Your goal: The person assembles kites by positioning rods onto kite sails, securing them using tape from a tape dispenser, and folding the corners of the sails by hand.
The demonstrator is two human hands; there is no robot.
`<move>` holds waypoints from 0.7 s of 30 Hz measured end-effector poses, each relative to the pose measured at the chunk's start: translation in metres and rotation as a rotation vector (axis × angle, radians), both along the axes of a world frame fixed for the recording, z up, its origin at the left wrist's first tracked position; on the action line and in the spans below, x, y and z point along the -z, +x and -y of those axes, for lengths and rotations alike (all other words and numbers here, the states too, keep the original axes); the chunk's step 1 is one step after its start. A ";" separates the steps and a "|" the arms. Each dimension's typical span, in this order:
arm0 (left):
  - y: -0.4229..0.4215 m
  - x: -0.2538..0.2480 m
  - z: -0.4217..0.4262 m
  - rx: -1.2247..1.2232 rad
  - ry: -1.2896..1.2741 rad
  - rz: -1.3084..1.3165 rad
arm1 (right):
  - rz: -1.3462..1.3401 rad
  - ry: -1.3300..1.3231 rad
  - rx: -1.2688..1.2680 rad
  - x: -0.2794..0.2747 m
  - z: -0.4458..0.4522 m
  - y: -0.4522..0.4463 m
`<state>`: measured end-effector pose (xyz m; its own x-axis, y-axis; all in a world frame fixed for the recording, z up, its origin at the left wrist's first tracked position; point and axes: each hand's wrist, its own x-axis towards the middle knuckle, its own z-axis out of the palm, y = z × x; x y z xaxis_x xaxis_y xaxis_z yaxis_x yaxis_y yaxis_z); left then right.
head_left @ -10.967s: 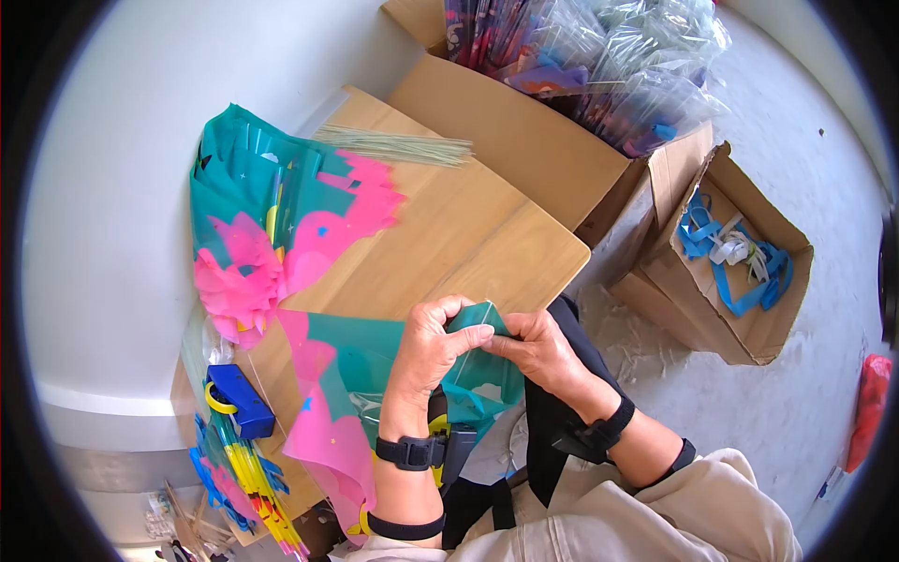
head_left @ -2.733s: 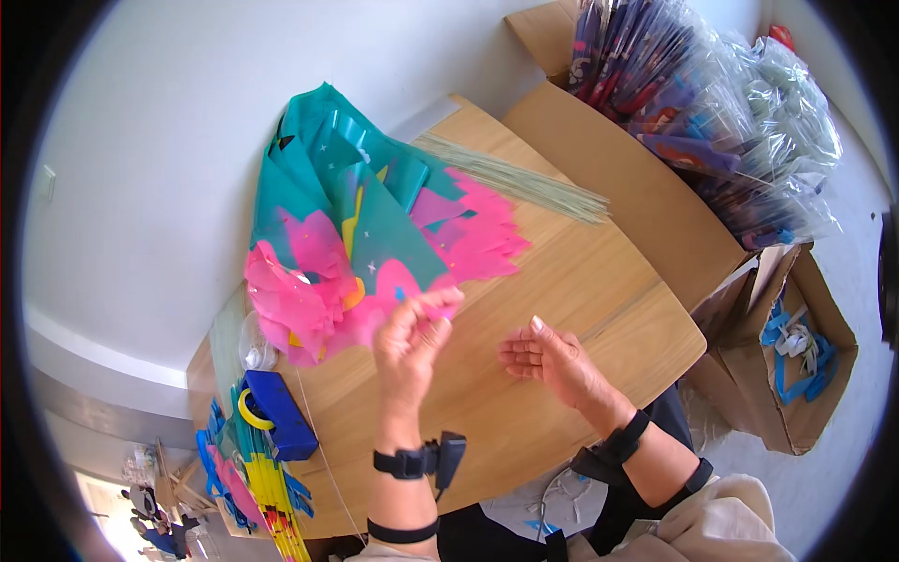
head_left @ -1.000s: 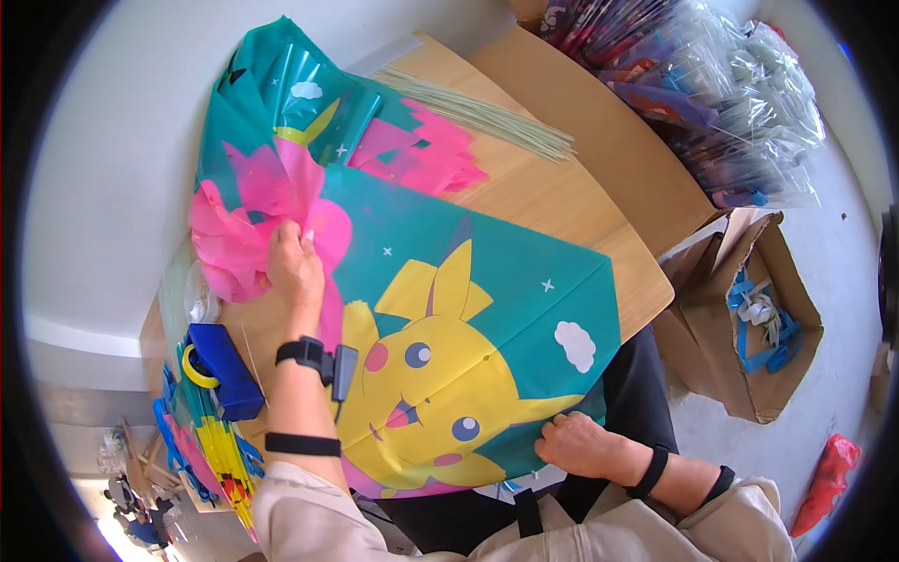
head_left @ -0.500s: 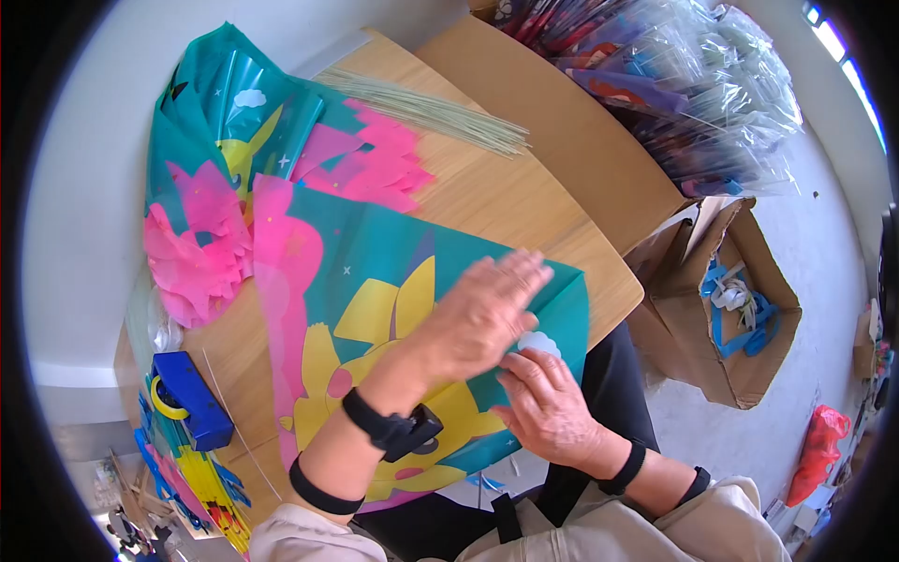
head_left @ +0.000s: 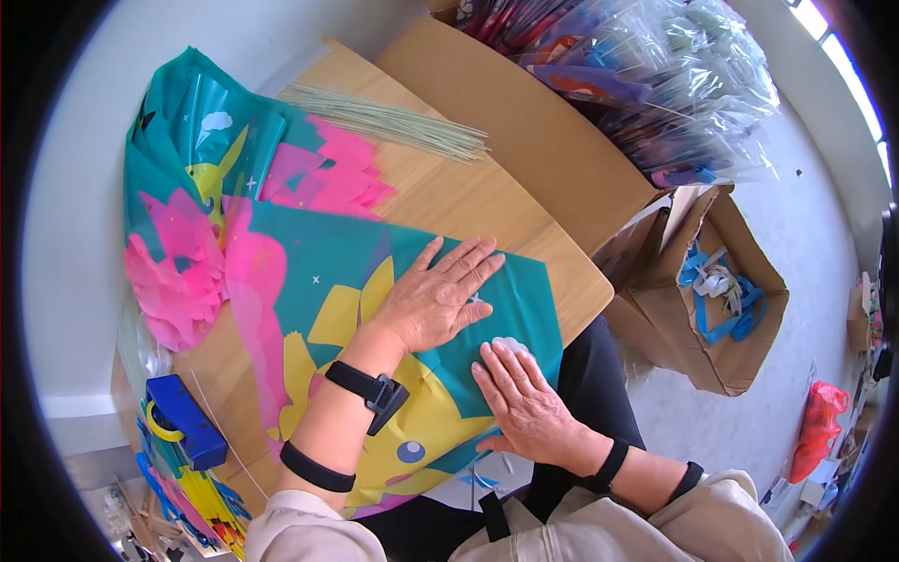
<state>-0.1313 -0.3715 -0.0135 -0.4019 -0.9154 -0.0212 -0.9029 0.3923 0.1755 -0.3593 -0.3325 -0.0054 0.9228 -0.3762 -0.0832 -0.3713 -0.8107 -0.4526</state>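
Note:
A thin teal sheet (head_left: 318, 248) printed with a yellow cartoon figure and a pink edge lies over the wooden table and hangs toward my lap. Flat on its upper part rests my left hand (head_left: 431, 302), fingers spread and pointing up to the right. Lower down, near the sheet's right edge, my right hand (head_left: 518, 398) lies with straight fingers on the teal area, partly covering a printed white cloud. Both hands are open and hold nothing.
More teal-and-pink sheets (head_left: 169, 169) are bunched at the table's left. Thin pale rods (head_left: 393, 120) lie along the back edge. A blue tape dispenser (head_left: 192, 431) sits at left. Beyond the table stand a large carton (head_left: 506, 103) of plastic-wrapped goods and an open box (head_left: 655, 309) with blue strips.
My left hand has gone from blurred motion near the right hand to lying spread farther left on the sheet. The right hand's fingers have straightened. The view has shifted slightly.

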 end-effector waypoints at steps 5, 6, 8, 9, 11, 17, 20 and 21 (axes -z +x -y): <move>-0.047 -0.006 -0.003 0.069 0.018 -0.213 | 0.010 -0.005 0.020 0.004 -0.008 0.001; -0.044 0.003 -0.001 0.059 0.013 -0.210 | 0.014 -0.024 0.018 0.004 -0.007 0.001; -0.032 0.017 0.009 0.071 -0.029 -0.174 | 0.022 -0.030 0.008 0.002 -0.007 0.001; -0.021 0.014 0.013 -0.046 -0.022 -0.148 | 0.032 -0.028 0.010 0.000 -0.008 0.001; 0.010 -0.012 -0.001 -0.143 -0.021 -0.192 | 0.072 -0.021 0.014 -0.004 -0.004 0.002; 0.036 -0.038 -0.116 -0.166 0.127 -0.088 | 0.196 0.009 -0.193 -0.008 -0.035 0.037; 0.039 -0.020 -0.146 -0.209 0.180 -0.094 | 0.180 0.008 -0.380 0.008 -0.052 0.054; 0.040 -0.015 -0.148 -0.209 0.161 -0.094 | 0.141 -0.010 -0.408 0.009 -0.053 0.055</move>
